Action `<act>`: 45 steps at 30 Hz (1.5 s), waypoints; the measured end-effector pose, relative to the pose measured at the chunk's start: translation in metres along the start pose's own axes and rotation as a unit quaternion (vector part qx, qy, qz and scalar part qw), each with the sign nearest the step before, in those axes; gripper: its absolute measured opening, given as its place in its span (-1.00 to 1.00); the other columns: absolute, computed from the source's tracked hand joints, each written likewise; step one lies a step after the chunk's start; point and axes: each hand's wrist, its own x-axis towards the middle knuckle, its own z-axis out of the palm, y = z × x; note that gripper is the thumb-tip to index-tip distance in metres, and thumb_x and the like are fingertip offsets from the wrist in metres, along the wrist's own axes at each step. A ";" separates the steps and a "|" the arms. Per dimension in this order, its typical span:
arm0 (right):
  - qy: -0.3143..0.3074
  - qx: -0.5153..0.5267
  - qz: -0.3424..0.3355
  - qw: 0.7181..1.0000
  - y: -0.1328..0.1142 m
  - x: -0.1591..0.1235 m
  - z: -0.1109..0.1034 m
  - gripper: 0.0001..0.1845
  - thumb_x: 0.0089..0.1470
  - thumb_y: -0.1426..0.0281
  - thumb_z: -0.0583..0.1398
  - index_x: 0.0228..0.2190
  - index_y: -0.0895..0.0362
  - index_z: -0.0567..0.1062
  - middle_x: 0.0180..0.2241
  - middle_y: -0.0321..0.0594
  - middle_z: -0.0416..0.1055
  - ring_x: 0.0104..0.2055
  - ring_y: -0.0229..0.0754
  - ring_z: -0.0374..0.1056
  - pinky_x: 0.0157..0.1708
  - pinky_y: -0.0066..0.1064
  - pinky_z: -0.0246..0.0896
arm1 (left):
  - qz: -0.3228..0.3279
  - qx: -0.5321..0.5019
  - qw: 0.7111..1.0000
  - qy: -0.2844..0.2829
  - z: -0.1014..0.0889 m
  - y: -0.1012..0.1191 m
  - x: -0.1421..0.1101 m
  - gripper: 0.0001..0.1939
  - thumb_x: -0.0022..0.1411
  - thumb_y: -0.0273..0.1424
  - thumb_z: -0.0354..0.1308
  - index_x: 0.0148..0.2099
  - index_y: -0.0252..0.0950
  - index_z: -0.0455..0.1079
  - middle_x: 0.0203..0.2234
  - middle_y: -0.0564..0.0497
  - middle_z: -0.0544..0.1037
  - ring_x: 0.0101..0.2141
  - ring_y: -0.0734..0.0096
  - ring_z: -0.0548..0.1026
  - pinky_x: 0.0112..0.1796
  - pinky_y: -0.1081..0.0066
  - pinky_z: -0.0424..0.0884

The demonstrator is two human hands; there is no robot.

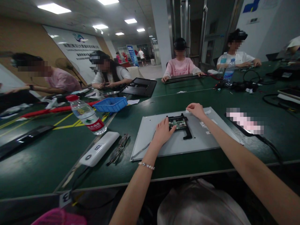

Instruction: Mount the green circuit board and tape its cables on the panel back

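Have a light grey panel [203,142] flat on the green desk [211,98], directly in front. Have a black bracket [187,132] with a green circuit board [180,124] on top of it, around the middle of its far half.

Resting the left hand [164,129] over the left side of the bracket, palm down, thumb apart from the fingers and lying at the board's near left. Reaching the right hand [196,111] to the panel's far edge, fingers drawn together low over it at a small whitish piece [187,110]; can't tell if actually gripping it. See white labels [203,125] on the panel right of the bracket, plus a thin cable [143,149] running under the left forearm.

To the left, see glasses [119,149] just beside the panel, then a white oblong device [100,149] with a dark cable. Beyond that, see a red-capped bottle [87,116] standing upright and a blue tray [112,104]. To the right, see a phone [245,125], screen lit, cable off the near end.

Across the desk, see a person in pink [180,67] holding a long dark strip [184,78] with both hands.
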 end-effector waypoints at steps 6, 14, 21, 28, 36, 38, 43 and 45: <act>-0.049 -0.061 -0.045 0.996 0.004 -0.006 -0.006 -0.86 0.01 0.38 0.22 -0.40 0.14 0.59 -0.38 -0.19 0.57 -0.31 -0.15 0.47 -0.25 -0.39 0.31 | -0.003 -0.009 1.000 0.011 0.001 -0.001 -0.001 -0.29 0.35 -0.04 -0.16 0.34 -0.45 -0.06 0.23 -0.36 0.19 0.21 0.02 0.21 0.14 0.14 0.15; -0.083 -0.155 -0.139 0.974 0.005 -0.010 -0.027 -0.75 0.12 0.39 0.17 -0.19 0.15 0.59 -0.14 -0.09 0.53 -0.07 -0.08 0.41 -0.04 -0.34 0.22 | 0.034 0.008 0.998 0.043 -0.011 0.005 -0.002 -0.31 0.34 -0.13 -0.07 0.36 -0.39 -0.12 0.28 -0.33 0.09 0.25 0.03 0.13 0.17 0.08 0.10; -0.162 -0.190 -0.211 0.945 0.004 -0.012 -0.028 -0.79 0.08 0.39 0.22 -0.25 0.13 0.62 -0.19 -0.13 0.55 -0.11 -0.09 0.43 -0.05 -0.37 0.22 | 0.240 0.012 0.971 -0.013 -0.024 0.023 -0.006 -0.45 0.36 -0.23 -0.09 0.33 -0.30 0.04 0.29 -0.13 0.13 0.27 0.24 0.09 0.24 0.23 0.01; -0.078 -0.168 -0.181 0.966 -0.008 -0.012 -0.025 -0.75 0.14 0.45 0.14 -0.24 0.09 0.63 -0.18 -0.17 0.56 -0.11 -0.11 0.43 -0.06 -0.37 0.23 | 0.221 -0.012 0.973 -0.065 -0.019 0.024 -0.007 -0.51 0.36 -0.26 -0.10 0.30 -0.21 0.11 0.25 -0.05 0.24 0.24 0.28 0.18 0.22 0.21 0.08; -0.137 -0.186 -0.249 0.940 -0.053 -0.017 0.012 -0.77 0.13 0.49 0.16 -0.28 0.09 0.63 -0.19 -0.14 0.56 -0.09 -0.08 0.41 -0.05 -0.36 0.20 | 0.229 -0.028 0.971 -0.056 -0.019 0.025 -0.006 -0.50 0.32 -0.28 -0.05 0.28 -0.21 0.14 0.21 -0.05 0.30 0.20 0.28 0.23 0.20 0.23 0.11; -0.159 -0.205 -0.236 0.936 -0.056 -0.020 0.018 -0.78 0.11 0.49 0.17 -0.33 0.09 0.64 -0.22 -0.13 0.57 -0.12 -0.09 0.42 -0.09 -0.39 0.21 | 0.228 -0.032 0.972 -0.056 -0.019 0.024 -0.006 -0.50 0.32 -0.28 -0.04 0.28 -0.21 0.15 0.20 -0.04 0.31 0.19 0.27 0.25 0.19 0.23 0.13; -0.190 -0.162 -0.225 0.942 -0.047 -0.021 0.019 -0.77 0.15 0.41 0.15 -0.33 0.11 0.63 -0.23 -0.15 0.57 -0.16 -0.13 0.44 -0.13 -0.42 0.23 | 0.233 -0.036 0.970 -0.052 -0.019 0.023 -0.006 -0.50 0.32 -0.28 -0.04 0.28 -0.23 0.15 0.20 -0.04 0.31 0.19 0.28 0.25 0.19 0.24 0.13; -0.180 -0.143 -0.225 0.947 -0.045 -0.020 0.017 -0.74 0.17 0.40 0.12 -0.32 0.13 0.64 -0.23 -0.14 0.57 -0.15 -0.12 0.44 -0.11 -0.41 0.23 | 0.237 -0.036 0.969 -0.053 -0.019 0.024 -0.006 -0.50 0.32 -0.28 -0.05 0.28 -0.23 0.15 0.20 -0.05 0.31 0.20 0.28 0.23 0.20 0.23 0.11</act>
